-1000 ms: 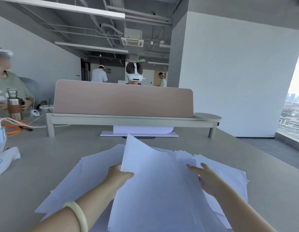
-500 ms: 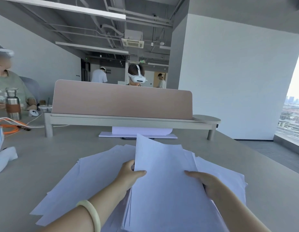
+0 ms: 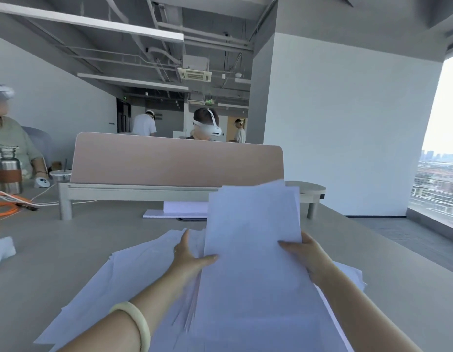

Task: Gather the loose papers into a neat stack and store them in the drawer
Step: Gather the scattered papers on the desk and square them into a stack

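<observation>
Plainly, both hands held the sheaf [image 3: 253,250] tilted up above the desk [image 3: 68,250]: the left hand [image 3: 190,255] pinched its left edge, thumb on top, and the right hand [image 3: 309,257] gripped its right edge. More papers [image 3: 134,275] lay fanned beneath; no drawer showed. The sheaf's top edges looked uneven, so a slack pinch might let sheets slide out and scatter.

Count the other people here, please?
4. A person in green sits far left; a person with a white headset is behind the pink divider; a person in a white shirt stands at the back; another person stands farther right. More may be hidden.
</observation>
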{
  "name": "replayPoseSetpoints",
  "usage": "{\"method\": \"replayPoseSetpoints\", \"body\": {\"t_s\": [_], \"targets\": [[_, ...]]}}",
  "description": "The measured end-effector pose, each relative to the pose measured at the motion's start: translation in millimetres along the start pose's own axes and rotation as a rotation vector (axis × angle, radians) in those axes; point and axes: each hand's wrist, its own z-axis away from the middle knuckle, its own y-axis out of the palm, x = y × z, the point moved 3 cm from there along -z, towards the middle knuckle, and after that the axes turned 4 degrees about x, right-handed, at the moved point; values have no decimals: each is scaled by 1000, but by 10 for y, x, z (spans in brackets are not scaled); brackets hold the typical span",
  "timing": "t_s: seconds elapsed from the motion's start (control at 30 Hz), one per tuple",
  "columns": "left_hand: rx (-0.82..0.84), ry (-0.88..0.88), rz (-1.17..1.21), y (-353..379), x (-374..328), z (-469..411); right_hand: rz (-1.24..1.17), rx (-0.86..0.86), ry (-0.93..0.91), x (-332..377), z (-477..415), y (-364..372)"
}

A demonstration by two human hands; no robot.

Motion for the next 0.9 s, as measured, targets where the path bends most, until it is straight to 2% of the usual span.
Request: {"method": "replayPoseSetpoints", "body": {"t_s": [0.07,0.13,0.17,0.27,0.33,0.4,0.63,0.8,0.9], "targets": [[123,-4,78,-82,-103,7,2,-29,-92,252,8,54],[248,63,140,-146,-237,-63,30,-74,-186,523,19,146],[233,135,133,-165,-375,-75,49,-87,-239,666,30,212],[-22,357,91,-248,-865,-49,101,-71,-409,1102,103,441],[-120,455,69,-280,-1109,31,109,-25,-472,1255,126,550],[-144,474,63,-301,-1137,95,96,-7,-452,1188,109,592],[-137,450,136,-335,-755,112,83,-106,-279,545,9,542],[-173,477,86,-367,-899,27,154,-59,-321,753,-78,731],[-170,441,134,-349,-843,16,116,-70,-328,713,-70,765]]}}
